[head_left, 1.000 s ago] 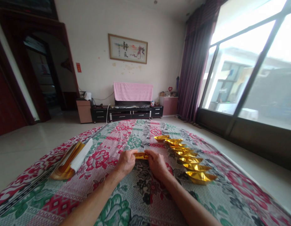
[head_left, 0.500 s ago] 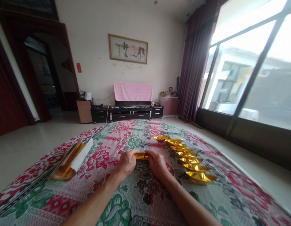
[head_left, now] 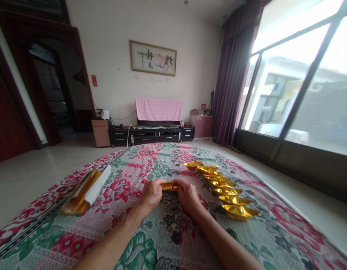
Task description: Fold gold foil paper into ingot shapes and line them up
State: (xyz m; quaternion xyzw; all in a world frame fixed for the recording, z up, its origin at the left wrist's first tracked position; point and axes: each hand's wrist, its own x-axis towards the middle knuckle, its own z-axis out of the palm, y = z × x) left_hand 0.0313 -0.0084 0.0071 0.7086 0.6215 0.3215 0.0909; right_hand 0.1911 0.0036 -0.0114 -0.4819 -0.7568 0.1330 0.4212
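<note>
Between my two hands, a strip of folded gold foil paper (head_left: 169, 186) is stretched level over the table. My left hand (head_left: 151, 193) is closed on its left end, and my right hand (head_left: 187, 194) grips the right end. The fingers cover both ends, so only the shiny middle shows. To the right, several folded gold paper ingots (head_left: 235, 200) stand in a slanting row, boat-shaped with pointed tips. Off to the left lies a loosely curled stack of gold foil paper sheets (head_left: 87, 191), white on the back.
A flowered cloth in red, green and grey covers the round table (head_left: 139, 243). Beyond the far edge stands a low black TV cabinet (head_left: 147, 139) with a pink cloth (head_left: 159, 108) over the screen. Large windows (head_left: 302, 93) line the right side.
</note>
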